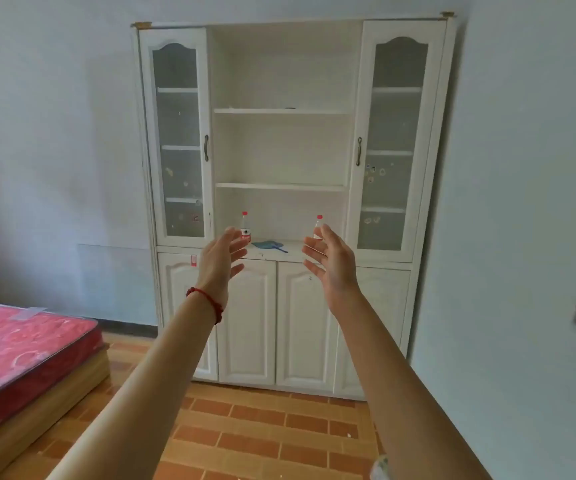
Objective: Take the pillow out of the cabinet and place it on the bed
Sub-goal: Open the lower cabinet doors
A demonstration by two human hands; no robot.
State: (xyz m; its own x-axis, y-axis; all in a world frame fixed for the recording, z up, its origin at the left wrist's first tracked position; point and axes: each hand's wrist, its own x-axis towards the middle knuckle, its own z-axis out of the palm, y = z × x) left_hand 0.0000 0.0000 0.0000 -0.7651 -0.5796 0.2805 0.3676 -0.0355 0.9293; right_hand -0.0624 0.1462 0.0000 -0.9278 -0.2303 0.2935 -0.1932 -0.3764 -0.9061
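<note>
While both spread: left hand point(222, 259), right hand point(329, 263), before white cabinet point(281, 320), brick-tiled floor point(262, 434).

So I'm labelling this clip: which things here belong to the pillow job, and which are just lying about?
Belongs to the job:
cabinet, lower doors shut, no pillow in view
bed
left hand, open
right hand, open

Just lying about:
two bottles
blue fan

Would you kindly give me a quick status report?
Left hand and right hand open, empty. Pillow not visible. Cabinet lower doors closed.
</note>
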